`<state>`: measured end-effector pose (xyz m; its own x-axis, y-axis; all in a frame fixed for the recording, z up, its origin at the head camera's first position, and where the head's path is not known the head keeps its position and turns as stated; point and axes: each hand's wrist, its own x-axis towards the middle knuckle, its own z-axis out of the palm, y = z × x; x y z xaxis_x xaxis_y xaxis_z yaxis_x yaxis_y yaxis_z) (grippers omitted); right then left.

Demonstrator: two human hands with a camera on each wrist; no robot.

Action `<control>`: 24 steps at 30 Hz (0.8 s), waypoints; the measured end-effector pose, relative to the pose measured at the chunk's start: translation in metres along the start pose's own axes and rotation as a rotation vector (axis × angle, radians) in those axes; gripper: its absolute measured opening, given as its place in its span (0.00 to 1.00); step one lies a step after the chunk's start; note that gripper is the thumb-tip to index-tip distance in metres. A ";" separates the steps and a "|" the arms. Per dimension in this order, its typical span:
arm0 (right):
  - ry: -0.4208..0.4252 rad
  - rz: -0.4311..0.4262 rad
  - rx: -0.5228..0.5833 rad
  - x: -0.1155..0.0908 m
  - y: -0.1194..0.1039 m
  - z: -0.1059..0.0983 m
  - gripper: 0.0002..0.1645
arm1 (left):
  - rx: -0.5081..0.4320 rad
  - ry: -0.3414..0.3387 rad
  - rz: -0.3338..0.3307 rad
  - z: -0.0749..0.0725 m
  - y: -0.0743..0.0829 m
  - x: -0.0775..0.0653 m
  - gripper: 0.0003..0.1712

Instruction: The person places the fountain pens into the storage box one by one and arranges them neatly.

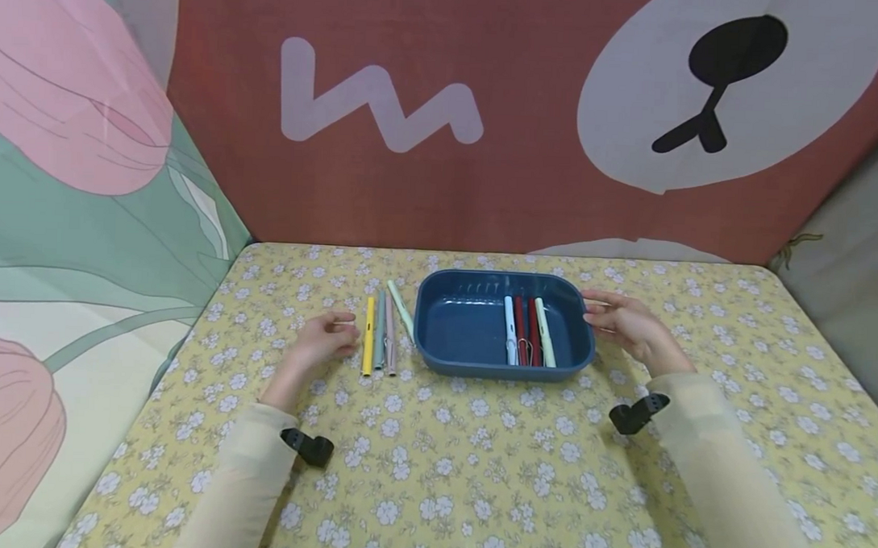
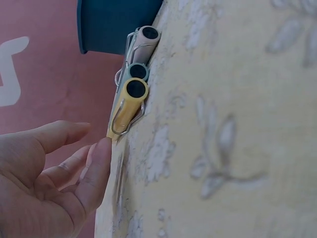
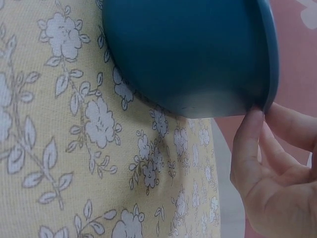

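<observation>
A dark blue plastic bin sits on the table, and my right hand pinches its right rim between thumb and fingers. In the right wrist view the fingertips meet at that rim. Inside the bin lie a light blue pen, two dark red pens and a pale green pen. Left of it, a yellow pen, a grey-green pen and a mauve pen lie side by side. My left hand is beside the yellow pen, fingers loosely bent, holding nothing.
Another pale green pen lies slanted by the bin's left wall. The table has a yellow floral cloth. A printed reddish-brown backdrop rises behind its far edge, with more printed fabric at the left side.
</observation>
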<state>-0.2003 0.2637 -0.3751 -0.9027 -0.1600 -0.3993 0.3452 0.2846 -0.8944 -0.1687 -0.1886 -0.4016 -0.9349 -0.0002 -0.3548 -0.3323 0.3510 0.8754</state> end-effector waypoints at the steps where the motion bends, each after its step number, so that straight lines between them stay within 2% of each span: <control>1: -0.003 -0.002 0.000 0.000 0.000 0.000 0.37 | 0.004 -0.001 0.004 0.001 -0.001 0.000 0.26; 11: -0.001 -0.009 0.014 0.001 0.000 0.000 0.38 | 0.006 -0.010 -0.001 0.007 -0.004 0.003 0.27; 24: -0.006 0.005 0.020 -0.001 -0.001 0.000 0.37 | 0.084 -0.013 -0.023 0.012 0.001 0.004 0.29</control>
<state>-0.1995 0.2633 -0.3733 -0.8995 -0.1644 -0.4049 0.3546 0.2668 -0.8961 -0.1715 -0.1767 -0.4066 -0.9253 0.0023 -0.3793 -0.3418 0.4285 0.8364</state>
